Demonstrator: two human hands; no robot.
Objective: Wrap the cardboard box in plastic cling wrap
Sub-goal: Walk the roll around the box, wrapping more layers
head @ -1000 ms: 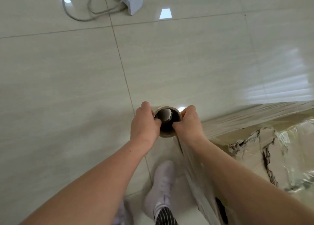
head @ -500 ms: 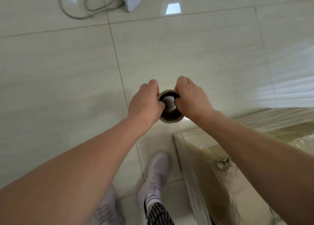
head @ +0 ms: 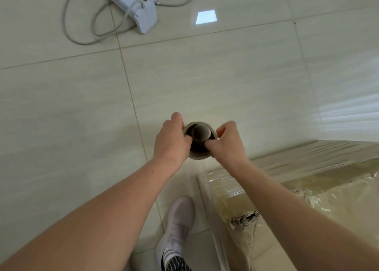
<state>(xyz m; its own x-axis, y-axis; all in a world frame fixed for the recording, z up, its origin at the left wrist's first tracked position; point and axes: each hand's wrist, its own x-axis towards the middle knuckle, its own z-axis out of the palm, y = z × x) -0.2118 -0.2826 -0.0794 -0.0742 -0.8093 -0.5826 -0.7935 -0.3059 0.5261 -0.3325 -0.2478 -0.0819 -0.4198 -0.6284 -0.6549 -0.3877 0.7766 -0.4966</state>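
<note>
- The cling wrap roll [head: 200,136] is just below the frame's centre, held above the tiled floor [head: 205,76] between 2 hands.
- The left hand [head: 171,139] curls round the roll's left rim; the right hand [head: 225,142], slightly blurred, pinches the right rim. Both wrists come up from the lower edge of the frame.
- The roll is seen end-on: its open cardboard end faces the camera and its long axis runs away from the lens, down toward the floor, close to upright.
- The cardboard box [head: 338,205] fills the lower right of the frame, just right of and below the roll. Its long top edge runs toward the right edge.
- Clear plastic wrap [head: 307,156] lies wrinkled and glossy over the box's top edge and near corner.
- A torn patch [head: 244,219] shows on the box under the right forearm.
- A white power strip [head: 133,6] with a looped grey cable [head: 82,39] lies at the upper left; its markings are too small to read.
- 1 pale shoe [head: 178,225] stands at the bottom centre, beside the box.
</note>
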